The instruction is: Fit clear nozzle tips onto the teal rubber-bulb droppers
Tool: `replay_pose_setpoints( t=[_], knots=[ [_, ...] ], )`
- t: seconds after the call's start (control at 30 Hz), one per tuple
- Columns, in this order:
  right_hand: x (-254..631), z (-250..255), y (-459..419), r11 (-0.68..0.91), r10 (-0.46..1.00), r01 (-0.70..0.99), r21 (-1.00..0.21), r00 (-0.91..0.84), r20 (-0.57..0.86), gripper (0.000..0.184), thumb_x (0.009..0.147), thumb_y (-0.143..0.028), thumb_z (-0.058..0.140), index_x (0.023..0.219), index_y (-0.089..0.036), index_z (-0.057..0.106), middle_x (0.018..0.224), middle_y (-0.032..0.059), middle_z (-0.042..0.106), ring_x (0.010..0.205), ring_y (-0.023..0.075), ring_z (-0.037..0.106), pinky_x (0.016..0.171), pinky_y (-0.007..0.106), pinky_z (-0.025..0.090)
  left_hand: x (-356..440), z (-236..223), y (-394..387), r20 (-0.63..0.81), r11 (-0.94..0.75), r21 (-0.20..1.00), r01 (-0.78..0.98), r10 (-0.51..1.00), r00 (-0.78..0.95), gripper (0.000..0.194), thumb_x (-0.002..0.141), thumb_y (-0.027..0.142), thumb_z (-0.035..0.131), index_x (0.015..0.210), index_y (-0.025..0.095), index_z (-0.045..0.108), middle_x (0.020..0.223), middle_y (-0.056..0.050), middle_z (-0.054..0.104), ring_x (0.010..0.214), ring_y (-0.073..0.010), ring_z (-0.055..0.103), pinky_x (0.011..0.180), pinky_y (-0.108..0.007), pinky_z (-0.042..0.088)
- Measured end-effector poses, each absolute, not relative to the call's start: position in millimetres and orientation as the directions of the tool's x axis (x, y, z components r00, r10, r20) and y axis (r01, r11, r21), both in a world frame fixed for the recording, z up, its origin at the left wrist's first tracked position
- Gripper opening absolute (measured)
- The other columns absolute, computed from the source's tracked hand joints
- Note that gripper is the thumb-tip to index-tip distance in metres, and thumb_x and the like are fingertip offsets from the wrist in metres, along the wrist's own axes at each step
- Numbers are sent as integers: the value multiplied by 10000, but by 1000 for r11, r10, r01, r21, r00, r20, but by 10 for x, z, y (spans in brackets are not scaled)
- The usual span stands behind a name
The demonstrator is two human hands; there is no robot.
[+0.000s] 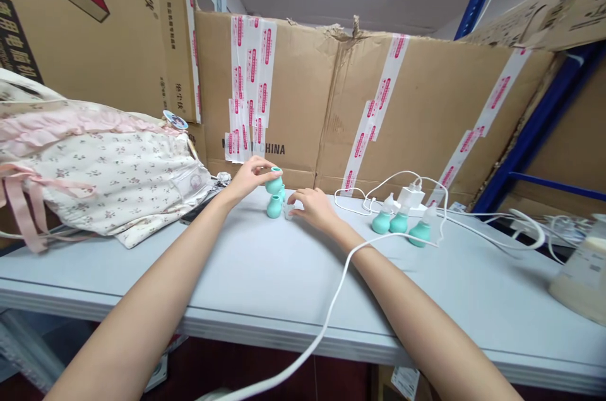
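My left hand (250, 177) is closed in a pinch on a small teal rubber bulb (274, 183), held just above a second teal bulb (273, 206) that stands on the white table (265, 281). My right hand (315, 206) rests on the table right beside them, fingers curled on a small clear piece (289, 209). Three more teal bulbs with clear tips (399, 222) stand in a row to the right of my right hand. A white cable (331, 306) crosses over my right forearm.
A floral fabric bag with pink straps (104, 177) lies at the table's left. Taped cardboard boxes (379, 104) wall off the back. A white charger and tangled cables (414, 196) lie at the back right, a cream container (582, 278) at the far right, blue shelving (534, 129) behind.
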State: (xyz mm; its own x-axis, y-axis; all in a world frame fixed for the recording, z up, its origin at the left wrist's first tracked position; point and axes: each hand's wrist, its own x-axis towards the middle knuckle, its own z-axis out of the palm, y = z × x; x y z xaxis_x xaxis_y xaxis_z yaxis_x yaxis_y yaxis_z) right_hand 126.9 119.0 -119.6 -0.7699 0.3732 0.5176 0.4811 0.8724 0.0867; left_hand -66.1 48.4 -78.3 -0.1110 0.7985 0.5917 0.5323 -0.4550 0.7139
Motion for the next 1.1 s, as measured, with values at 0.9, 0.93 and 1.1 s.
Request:
replay_pose_setpoints(
  t=[0.9,0.93,1.1],
  knots=[
    [1182,-987,1026,923,373,302,-238,-548,749,218,726,-451,604,757,-241,656,915,-22,582,917,128,445,802,282,214,-672,-866,531,417,-466,717,518,883,218,382,689,524,562,814,183,678,1119,-42,504,1042,-136,460,915,-246,346],
    [1181,-987,1021,922,378,302,-244,-558,738,216,724,-457,605,753,-249,655,929,-23,576,925,130,437,798,284,209,-687,-869,537,435,-465,732,499,882,185,408,715,542,518,822,181,674,1104,-40,517,1058,-135,454,947,-248,326],
    [1163,-1016,999,922,384,313,-230,-647,658,200,703,-460,625,756,-270,658,991,-25,549,953,134,410,779,289,188,-841,-952,635,513,-378,787,487,840,-177,482,747,577,426,763,147,643,1008,-43,579,1053,-152,459,971,-265,292]
  ],
)
